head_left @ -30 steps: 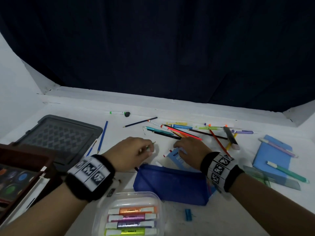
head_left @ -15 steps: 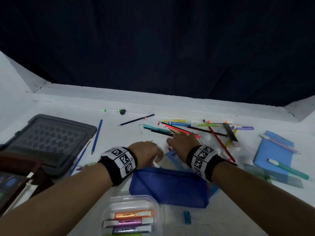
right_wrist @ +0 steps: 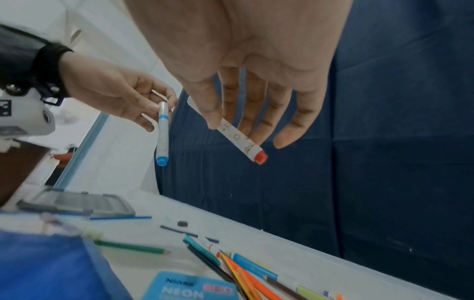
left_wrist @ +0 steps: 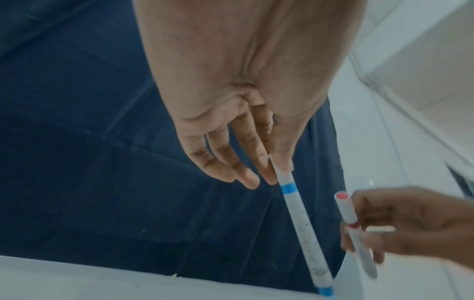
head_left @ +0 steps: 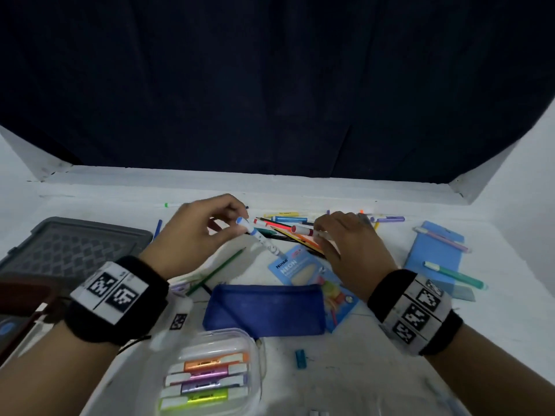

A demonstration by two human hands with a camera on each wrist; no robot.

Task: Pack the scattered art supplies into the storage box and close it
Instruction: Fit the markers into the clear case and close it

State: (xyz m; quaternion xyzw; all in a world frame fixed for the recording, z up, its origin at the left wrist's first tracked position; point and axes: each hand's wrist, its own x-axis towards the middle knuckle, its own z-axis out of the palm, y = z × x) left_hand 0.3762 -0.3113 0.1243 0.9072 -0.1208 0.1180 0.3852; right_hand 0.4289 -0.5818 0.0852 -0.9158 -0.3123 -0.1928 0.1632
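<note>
My left hand (head_left: 207, 232) is raised above the white table and pinches a white marker with a blue cap (head_left: 258, 238) (left_wrist: 302, 227) (right_wrist: 163, 134) between thumb and fingers. My right hand (head_left: 345, 244), also lifted, pinches a white marker with a red cap (head_left: 303, 230) (right_wrist: 241, 142) (left_wrist: 354, 229). Below them lies a heap of coloured pencils and pens (head_left: 288, 232) (right_wrist: 246, 270). The grey storage box lid (head_left: 69, 250) sits at the left. A blue mesh pencil case (head_left: 264, 310) lies in front of me.
A clear tub of highlighters (head_left: 207, 379) stands near the front edge. A blue Ninso Neon pack (head_left: 303, 271), a blue notebook (head_left: 435, 250) with pens on it, a ruler, a small blue eraser (head_left: 300, 358) and a dark paint case (head_left: 18, 310) at far left surround the hands.
Both hands were down among the supplies; now both are raised, the left holding a blue-capped marker and the right a red-capped marker.
</note>
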